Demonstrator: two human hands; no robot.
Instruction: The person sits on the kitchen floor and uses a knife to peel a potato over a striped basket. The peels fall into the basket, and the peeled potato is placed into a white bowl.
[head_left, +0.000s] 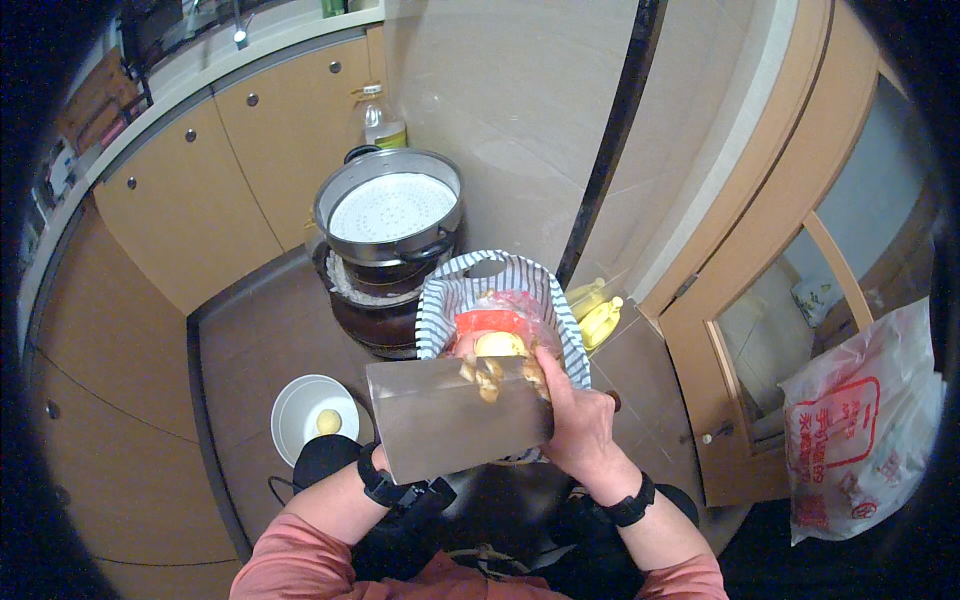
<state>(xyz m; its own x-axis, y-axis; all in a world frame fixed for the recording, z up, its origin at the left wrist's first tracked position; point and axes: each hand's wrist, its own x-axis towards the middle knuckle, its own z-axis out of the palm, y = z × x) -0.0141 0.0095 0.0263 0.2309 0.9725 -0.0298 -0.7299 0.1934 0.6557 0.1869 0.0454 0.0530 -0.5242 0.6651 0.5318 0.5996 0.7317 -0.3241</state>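
Note:
My right hand (581, 420) grips a broad cleaver (457, 427), its flat metal blade spanning leftward across my lap. Brown peelings (489, 379) cling to the blade's upper edge. Just beyond that edge shows a pale yellow peeled potato (501, 344), with fingertips of my left hand (466, 346) beside it. Most of my left hand is hidden behind the blade. Both lie over an open blue-and-white striped bag (435, 322), which holds red and clear plastic (491, 321). Left of my knee, a white bucket (289, 397) contains another peeled, yellow, potato-like piece (328, 422).
A steamer pot (387, 255) rests on a dark round vessel (375, 326) ahead. Behind it stands a large plastic bottle (384, 124). Yellow bottles (600, 322) stand by the wall. Wooden cabinets (172, 217) line the left; a printed plastic bag (862, 427) is right, near a door (675, 322).

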